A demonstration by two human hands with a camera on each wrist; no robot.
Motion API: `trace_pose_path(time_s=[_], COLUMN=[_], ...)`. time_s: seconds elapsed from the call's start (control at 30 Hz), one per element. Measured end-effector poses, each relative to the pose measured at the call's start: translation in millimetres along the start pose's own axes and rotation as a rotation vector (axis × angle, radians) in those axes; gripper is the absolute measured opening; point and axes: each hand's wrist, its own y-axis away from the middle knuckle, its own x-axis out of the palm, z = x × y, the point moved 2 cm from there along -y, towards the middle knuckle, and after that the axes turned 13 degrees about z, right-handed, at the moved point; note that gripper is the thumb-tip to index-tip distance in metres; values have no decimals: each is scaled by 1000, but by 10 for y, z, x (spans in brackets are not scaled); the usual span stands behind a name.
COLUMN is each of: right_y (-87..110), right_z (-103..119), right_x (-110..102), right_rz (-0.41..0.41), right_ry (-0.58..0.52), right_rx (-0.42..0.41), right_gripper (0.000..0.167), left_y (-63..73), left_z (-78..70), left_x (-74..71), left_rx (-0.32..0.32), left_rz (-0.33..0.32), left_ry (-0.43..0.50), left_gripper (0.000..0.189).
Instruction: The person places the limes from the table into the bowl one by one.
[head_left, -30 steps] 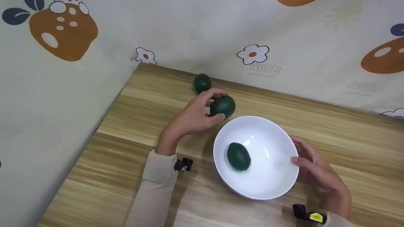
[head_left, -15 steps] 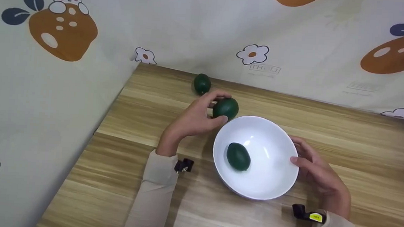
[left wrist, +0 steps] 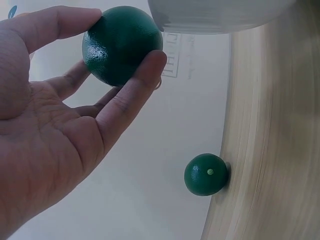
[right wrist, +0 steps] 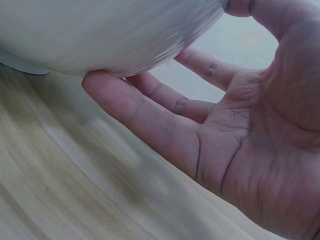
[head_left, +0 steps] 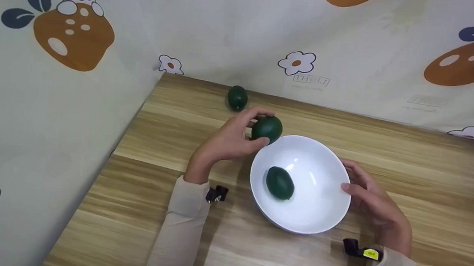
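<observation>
Nearest the person, two black wrist-worn devices sit at the cuffs, the left one [head_left: 217, 193] and the right one [head_left: 363, 250]. Beyond them the white bowl [head_left: 317, 203] faces up on the wooden desk [head_left: 135, 184]. The right hand [head_left: 375, 199] holds it at the right side, thumb over the rim and fingers spread beneath the outer wall.

Inside, in the left half, lies a dark green lime [head_left: 280, 183], its long axis slanting from far left to near right.

The relation that matters is just past this: the left hand [head_left: 230, 138] pinches the held lime [head_left: 267, 128] between thumb and curled fingers at the bowl's far-left rim. From that grip the hollow lies to the right and back towards the person, with the rim in between; whether fruit and rim touch, I cannot tell. The held lime's long axis is hard to read, as it looks almost round. The right hand is well apart from it, across the bowl.

Farther back, near the desk's far edge, the third lime [head_left: 237, 98] rests behind the left hand, its pale nub facing the person. A printed cloth [head_left: 226, 33] hangs behind.
</observation>
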Motion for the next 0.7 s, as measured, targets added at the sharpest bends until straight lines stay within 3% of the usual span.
trace_pose_path(time_s=[0.7], right_y=[-2], right_z=[-12], right_x=[3], right_rz=[13], right_ry=[-9], right_rx=[-22], right_gripper=[51], left_y=[13], left_z=[-40], left_x=[32], left_rx=[-3], left_rz=[56], left_ry=[14], left_gripper=[57])
